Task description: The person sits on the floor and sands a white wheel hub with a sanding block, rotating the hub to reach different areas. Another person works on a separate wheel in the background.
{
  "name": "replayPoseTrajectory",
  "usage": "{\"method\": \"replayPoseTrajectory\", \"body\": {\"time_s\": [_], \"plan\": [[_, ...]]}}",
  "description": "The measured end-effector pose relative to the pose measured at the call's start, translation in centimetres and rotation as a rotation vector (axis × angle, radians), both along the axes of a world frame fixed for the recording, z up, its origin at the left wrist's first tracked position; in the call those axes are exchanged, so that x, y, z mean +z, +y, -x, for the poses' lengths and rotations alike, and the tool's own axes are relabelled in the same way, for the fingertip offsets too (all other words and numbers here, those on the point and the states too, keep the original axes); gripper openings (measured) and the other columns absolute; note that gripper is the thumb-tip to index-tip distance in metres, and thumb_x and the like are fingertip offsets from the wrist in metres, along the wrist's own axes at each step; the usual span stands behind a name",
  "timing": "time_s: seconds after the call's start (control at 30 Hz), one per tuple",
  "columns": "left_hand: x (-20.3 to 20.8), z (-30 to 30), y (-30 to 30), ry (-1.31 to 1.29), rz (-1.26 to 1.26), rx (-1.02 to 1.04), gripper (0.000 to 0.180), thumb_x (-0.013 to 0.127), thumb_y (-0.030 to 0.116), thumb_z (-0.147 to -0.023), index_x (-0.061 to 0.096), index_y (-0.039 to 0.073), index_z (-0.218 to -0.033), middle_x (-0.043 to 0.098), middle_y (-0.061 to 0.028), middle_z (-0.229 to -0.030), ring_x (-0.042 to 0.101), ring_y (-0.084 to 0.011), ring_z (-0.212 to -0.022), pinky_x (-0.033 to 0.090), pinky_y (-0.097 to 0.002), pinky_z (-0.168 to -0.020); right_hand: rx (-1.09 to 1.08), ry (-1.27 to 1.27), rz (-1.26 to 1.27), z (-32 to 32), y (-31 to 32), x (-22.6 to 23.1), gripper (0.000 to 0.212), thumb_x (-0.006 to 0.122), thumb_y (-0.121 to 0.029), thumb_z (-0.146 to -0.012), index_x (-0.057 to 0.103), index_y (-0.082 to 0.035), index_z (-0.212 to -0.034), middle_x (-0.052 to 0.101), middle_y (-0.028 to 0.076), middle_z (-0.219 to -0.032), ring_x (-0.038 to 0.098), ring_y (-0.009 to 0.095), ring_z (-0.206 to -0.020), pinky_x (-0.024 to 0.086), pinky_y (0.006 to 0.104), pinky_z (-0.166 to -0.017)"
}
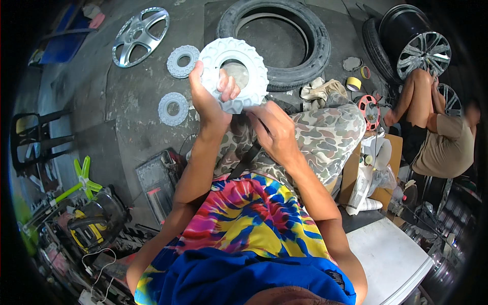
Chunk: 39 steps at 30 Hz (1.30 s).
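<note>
My left hand is closed around a pale grey ring-shaped part with a scalloped, patterned rim. Its thumb lies along the left edge, and its fingers come through the large central hole. Against the ring's lower edge, my right hand has its fingers curled and pinched together; what lies between the fingertips is hidden. Two smaller grey patterned rings lie on the floor to the left: an upper ring near the held part and a lower ring beside my left wrist.
A tyre lies beyond my hands, with a silver five-spoke wheel face farther left. Tape rolls, a cloth and a red reel are to the right. Another person sits by a wheel.
</note>
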<state>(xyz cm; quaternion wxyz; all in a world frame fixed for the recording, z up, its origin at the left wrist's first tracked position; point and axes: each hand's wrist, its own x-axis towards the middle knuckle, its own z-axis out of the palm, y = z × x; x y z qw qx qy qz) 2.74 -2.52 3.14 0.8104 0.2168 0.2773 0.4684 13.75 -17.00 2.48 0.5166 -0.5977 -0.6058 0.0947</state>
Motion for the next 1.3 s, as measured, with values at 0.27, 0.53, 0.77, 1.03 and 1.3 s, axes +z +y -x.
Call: {"method": "replayPoseTrajectory", "body": {"time_s": [0.27,0.53,0.77,1.03,1.3], "plan": [[0.4,0.0,-0.3,0.035,-0.037,-0.009,0.047,0.038,0.05,-0.118,0.058,0.009,-0.104,0.039,0.0027,-0.064,0.034,-0.0113,-0.049,0.036,-0.0321,-0.054,-0.001,-0.002,0.032,0.4,0.8,0.1,0.021,0.079,0.011,-0.092,0.078,0.003,-0.112,0.07,0.017,-0.093,0.072,0.036,-0.082,0.057,0.0428,-0.073],[0.5,0.1,-0.6,0.093,-0.134,-0.087,0.046,0.037,0.048,-0.119,0.057,0.01,-0.101,0.039,0.0024,-0.064,0.035,-0.0114,-0.049,0.036,-0.0327,-0.054,0.215,0.242,0.332,-1.3,1.5,2.4,0.012,0.074,0.003,-0.093,0.078,-0.001,-0.104,0.072,0.017,-0.096,0.072,0.041,-0.094,0.057,0.0495,-0.083],[0.8,-0.5,-0.7,0.201,-0.147,-0.064,0.05,0.035,0.047,-0.119,0.049,0.011,-0.088,0.039,0.0021,-0.064,0.035,-0.0115,-0.049,0.034,-0.033,-0.054,0.116,-0.19,0.227,-0.4,1.2,2.6,0.024,0.075,0.001,-0.088,0.071,-0.003,-0.111,0.065,0.016,-0.099,0.069,0.039,-0.1,0.055,0.0511,-0.088],[-1.0,-1.8,-1.0,-0.053,-0.078,0.073,0.056,0.035,0.058,-0.114,0.051,0.009,-0.09,0.047,-0.0029,-0.073,0.048,-0.0194,-0.073,0.043,-0.0393,-0.079,-0.035,0.072,0.272,-1.5,1.3,1.9,0.015,0.074,0.002,-0.099,0.079,0.004,-0.113,0.073,0.022,-0.101,0.074,0.044,-0.091,0.059,0.0479,-0.082],[-2.9,1.0,1.2,-0.349,-0.006,-0.229,0.064,0.037,0.066,-0.115,0.058,0.005,-0.108,0.048,-0.0033,-0.072,0.041,-0.0159,-0.058,0.039,-0.0336,-0.057,-0.041,0.059,0.205,-2.7,1.0,-0.1,0.012,0.079,0.002,-0.098,0.08,0.002,-0.111,0.068,0.018,-0.092,0.071,0.038,-0.082,0.056,0.044,-0.074]]}}
